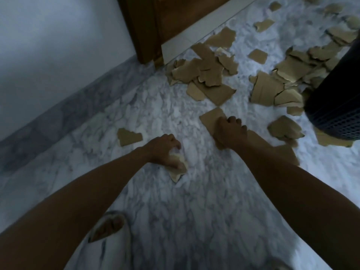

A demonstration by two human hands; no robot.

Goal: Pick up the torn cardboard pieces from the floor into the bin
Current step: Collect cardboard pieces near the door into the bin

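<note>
The left hand [167, 151] is curled shut on one small torn tan cardboard scrap [178, 168], pinned at the white veined marble floor [194, 211], its pointed end aimed toward the person. The right hand [228, 133] clamps its fingers over a long tan cardboard strip [212, 117], whose long axis runs from near the dark mesh plastic bin [335, 98] back under the forearm. That bin stands at the right edge; one single notched piece [129, 137] lies far from it, left of both hands. Two heaps of torn brown pieces lie on the floor: one cluster [206, 75] well left of the bin by the brown wooden door frame [148, 30], another pile [288, 78] touching the bin's side. Their blurred pieces are too many to count. One sandalled foot [109, 227] shows below.
</note>
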